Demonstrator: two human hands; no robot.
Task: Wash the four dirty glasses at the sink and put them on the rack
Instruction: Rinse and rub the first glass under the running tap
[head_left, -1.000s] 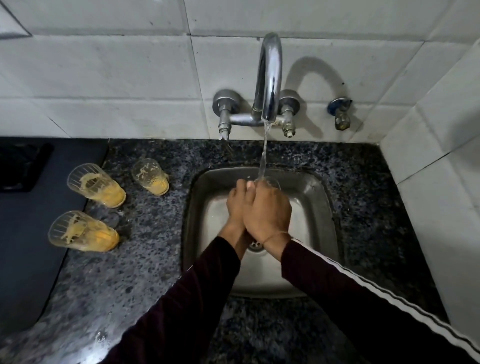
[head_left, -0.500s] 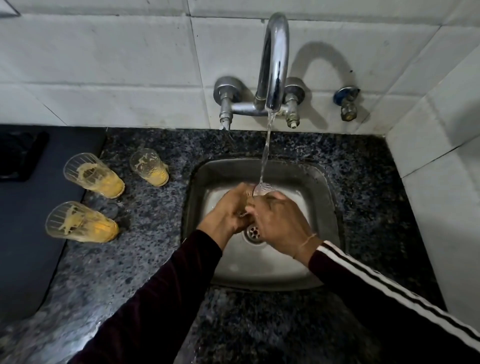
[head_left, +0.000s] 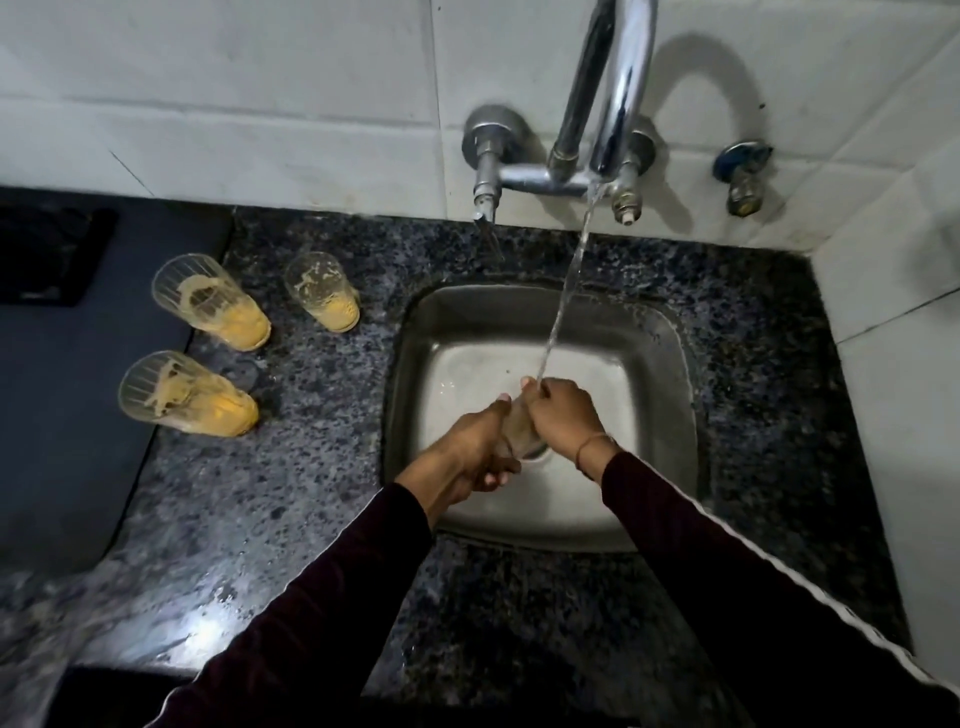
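Head: glass (head_left: 521, 427) seemingly lowered.

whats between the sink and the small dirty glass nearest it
Only bare speckled countertop, as the head view shows. The small dirty glass stands left of the sink, and nothing lies on the strip between them.

No text or label seems readable anywhere.

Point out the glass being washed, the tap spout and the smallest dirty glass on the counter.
glass being washed (head_left: 521, 434): head view, its clear side wall between the hands.
tap spout (head_left: 623, 88): head view, the chrome downward bend.
smallest dirty glass (head_left: 324, 292): head view, its smeared side.
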